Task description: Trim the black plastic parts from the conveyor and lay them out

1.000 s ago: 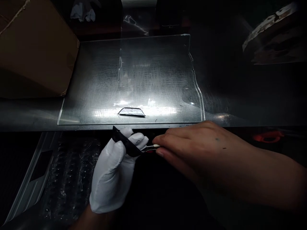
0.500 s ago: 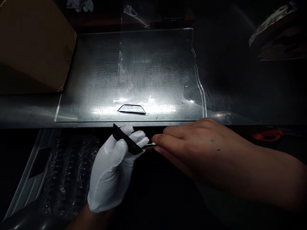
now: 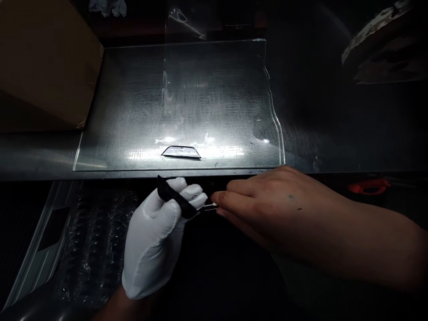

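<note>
In a white glove, my left hand [image 3: 154, 245] grips a small black trapezoid-shaped part [image 3: 175, 196] between thumb and fingers, tilted in front of the table edge. My bare right hand [image 3: 267, 205] pinches a thin blade-like tool [image 3: 210, 206] with a pale handle end and a narrow metallic tip. That tip reaches the lower right end of the black part; whether it touches cannot be made out. A second trapezoid piece [image 3: 181, 152], dark-rimmed with a shiny face, lies on the glass sheet [image 3: 133, 102] just beyond my hands.
A cardboard box [image 3: 43, 67] stands on the left of the metal table [image 3: 317, 147]. Clear plastic trays [image 3: 93, 245] lie below the edge at left. A red-handled object [image 3: 369, 186] sits at right under the edge. Small dark shavings dot the glass.
The view has shifted slightly. My left hand has turned the black part a little, and the tool in my right hand stays by its lower right end.
</note>
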### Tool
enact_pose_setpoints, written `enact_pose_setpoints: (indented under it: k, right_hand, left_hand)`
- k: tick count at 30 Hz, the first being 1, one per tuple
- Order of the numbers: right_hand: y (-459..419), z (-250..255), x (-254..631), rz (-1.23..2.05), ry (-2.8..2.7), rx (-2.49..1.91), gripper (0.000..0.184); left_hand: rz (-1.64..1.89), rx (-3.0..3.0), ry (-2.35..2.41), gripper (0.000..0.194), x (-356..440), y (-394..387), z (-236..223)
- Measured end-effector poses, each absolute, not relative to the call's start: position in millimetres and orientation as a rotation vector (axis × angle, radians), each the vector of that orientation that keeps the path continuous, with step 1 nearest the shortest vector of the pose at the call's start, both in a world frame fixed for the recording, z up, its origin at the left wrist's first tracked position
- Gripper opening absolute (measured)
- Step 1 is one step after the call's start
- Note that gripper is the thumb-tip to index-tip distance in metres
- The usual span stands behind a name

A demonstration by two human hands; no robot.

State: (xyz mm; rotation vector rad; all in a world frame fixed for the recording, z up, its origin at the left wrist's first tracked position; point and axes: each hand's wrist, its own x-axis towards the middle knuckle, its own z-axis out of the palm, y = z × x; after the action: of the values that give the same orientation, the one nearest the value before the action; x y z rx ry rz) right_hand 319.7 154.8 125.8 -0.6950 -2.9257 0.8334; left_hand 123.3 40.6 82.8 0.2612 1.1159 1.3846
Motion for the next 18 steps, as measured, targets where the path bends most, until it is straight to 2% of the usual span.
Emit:
enact_pose_setpoints:
  k: [4, 7, 10, 14, 18]
  right_hand:
    - [154, 128, 324, 1.119, -2.766, -0.744, 0.019]
    - [155, 123, 345, 1.141, -2.643, -0.726, 0.02]
    - [165, 111, 384, 0.871, -2.577, -0.915, 0.024]
    - [201, 78, 438, 0.369, -2.333, -1.481, 0.039]
    - [231, 47, 467, 0.128, -2.183, -1.602, 0.035]
  left_hand:
    - [1.375, 0.305, 1.156, 0.021, 121, 36, 83]
    - [1.387, 0.338, 1.101, 0.021, 120, 36, 84]
    - [1.39, 0.391, 1.028, 0.021, 119, 39, 83]
    - [1.36, 0.427, 0.965, 0.023, 121, 39, 77]
    - [1.182, 0.425, 1.108, 0.033, 126, 33, 64]
